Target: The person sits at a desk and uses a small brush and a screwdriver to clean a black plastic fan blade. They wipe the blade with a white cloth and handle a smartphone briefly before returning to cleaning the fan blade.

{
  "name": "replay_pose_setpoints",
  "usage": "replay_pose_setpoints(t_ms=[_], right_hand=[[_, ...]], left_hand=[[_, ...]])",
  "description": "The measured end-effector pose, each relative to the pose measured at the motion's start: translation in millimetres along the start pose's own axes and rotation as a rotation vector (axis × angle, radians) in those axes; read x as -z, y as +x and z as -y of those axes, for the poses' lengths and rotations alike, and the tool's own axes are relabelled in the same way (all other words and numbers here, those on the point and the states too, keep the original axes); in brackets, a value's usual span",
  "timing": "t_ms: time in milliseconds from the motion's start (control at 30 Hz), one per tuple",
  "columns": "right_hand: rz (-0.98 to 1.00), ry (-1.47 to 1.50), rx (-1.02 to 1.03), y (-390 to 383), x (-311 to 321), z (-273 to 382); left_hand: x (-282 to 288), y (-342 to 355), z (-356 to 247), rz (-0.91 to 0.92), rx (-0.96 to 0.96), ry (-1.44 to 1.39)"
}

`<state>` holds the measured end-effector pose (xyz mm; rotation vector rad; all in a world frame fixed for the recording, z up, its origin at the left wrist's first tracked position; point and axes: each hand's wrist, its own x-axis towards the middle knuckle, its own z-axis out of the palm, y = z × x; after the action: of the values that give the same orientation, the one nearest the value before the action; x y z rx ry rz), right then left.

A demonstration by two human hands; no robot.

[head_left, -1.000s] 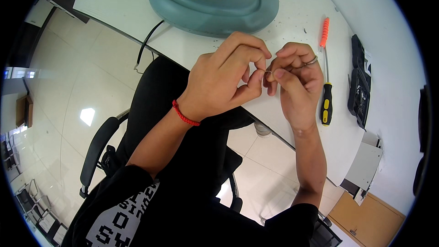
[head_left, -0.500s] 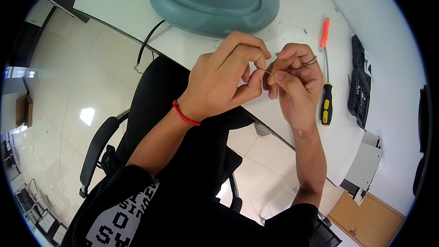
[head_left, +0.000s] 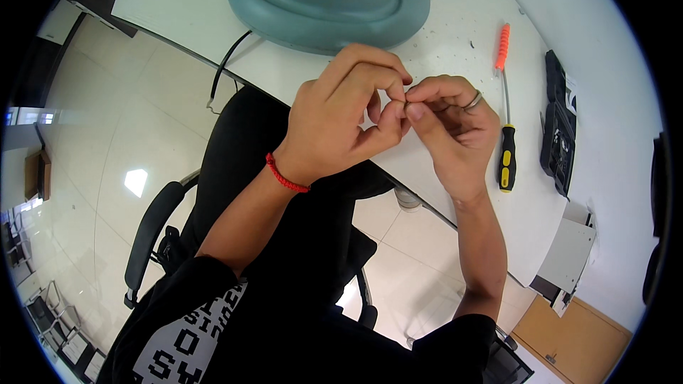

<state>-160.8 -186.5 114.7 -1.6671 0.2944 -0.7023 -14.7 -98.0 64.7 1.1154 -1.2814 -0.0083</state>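
Note:
My left hand (head_left: 334,117), with a red braided bracelet at the wrist, pinches a thin wire-like piece, now mostly hidden by fingertips. My right hand (head_left: 459,142), with a ring, meets it thumb to fingertip on that same small piece. Both hands are over the white desk (head_left: 434,43), below the grey-green base of a large object (head_left: 320,25) bearing labels. Just right of my right hand lies a screwdriver (head_left: 508,156) with a black and yellow handle; an orange-handled tool (head_left: 503,46) lies beyond it.
An open black tool case (head_left: 558,128) lies along the desk's right edge, by the wall. A black cable (head_left: 228,53) hangs over the near edge at left. Beneath me are a black office chair (head_left: 146,235) and tiled floor (head_left: 107,121).
My right fingertips have moved leftward to meet my left ones, covering the thin piece that showed between them earlier. My left hand has shifted slightly up and left.

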Motion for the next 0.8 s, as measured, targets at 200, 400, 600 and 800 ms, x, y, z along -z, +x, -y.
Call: replay_pose_setpoints(t_ms=[200,400,600,800], right_hand=[[-0.015,-0.032,0.062,-0.1,-1.0,-1.2],[-0.01,-0.079,0.08,1.5,-1.6,-0.8],[-0.035,-0.119,0.108,0.6,-1.5,-2.6],[-0.074,-0.154,0.133,1.8,-3.9,-3.1]], left_hand=[[0.1,1.3,-0.3,-0.016,-0.014,0.0],[1.0,1.4,0.9,-0.01,-0.03,0.009],[4.0,1.6,-3.0,0.047,0.0,-0.002],[-0.5,0.6,1.7,-0.016,-0.015,-0.021]])
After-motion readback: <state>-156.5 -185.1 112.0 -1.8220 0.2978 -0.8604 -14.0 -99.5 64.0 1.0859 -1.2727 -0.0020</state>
